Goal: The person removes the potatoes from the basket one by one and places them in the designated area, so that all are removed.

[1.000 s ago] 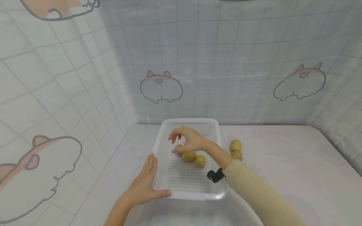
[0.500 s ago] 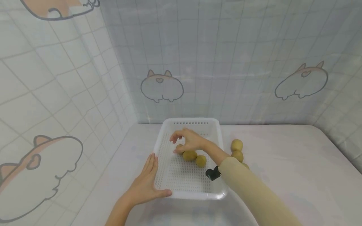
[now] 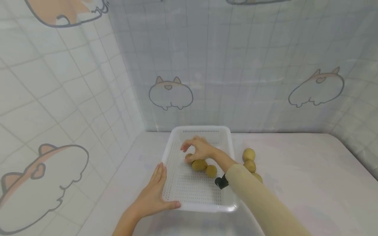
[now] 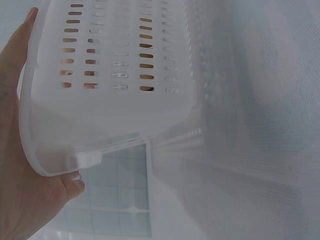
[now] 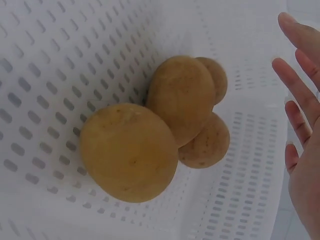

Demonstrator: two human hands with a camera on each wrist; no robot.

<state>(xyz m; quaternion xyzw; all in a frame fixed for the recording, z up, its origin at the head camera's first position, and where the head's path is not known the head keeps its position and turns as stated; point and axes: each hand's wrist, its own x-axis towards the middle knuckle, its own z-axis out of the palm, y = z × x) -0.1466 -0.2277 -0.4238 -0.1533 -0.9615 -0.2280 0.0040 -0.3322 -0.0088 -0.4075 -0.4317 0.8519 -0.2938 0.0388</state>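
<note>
A white perforated plastic basket (image 3: 195, 196) stands on the table with several potatoes (image 3: 199, 165) clustered inside. In the right wrist view a large potato (image 5: 129, 153) lies nearest, touching another potato (image 5: 183, 100). My left hand (image 3: 151, 194) rests at the basket's near left corner, fingers straight along the left rim and thumb out over the front rim. Above the potatoes hovers my right hand (image 3: 200, 149), fingers loosely bent with nothing between them. In the right wrist view its fingers (image 5: 300, 92) are apart from the potatoes. From the head, this hand partly hides one potato.
On the table right of the basket, more potatoes (image 3: 249, 166) lie in a row, partly behind the right sleeve (image 3: 260, 193). A black wrist camera (image 3: 222, 182) juts from the right wrist over the basket. Patterned curtains (image 3: 236, 82) enclose the table's back and sides.
The head view has shifted slightly. My right hand stays over the potatoes with little movement, while the right forearm uncovers more of the potatoes on the table. The left hand keeps its place.
</note>
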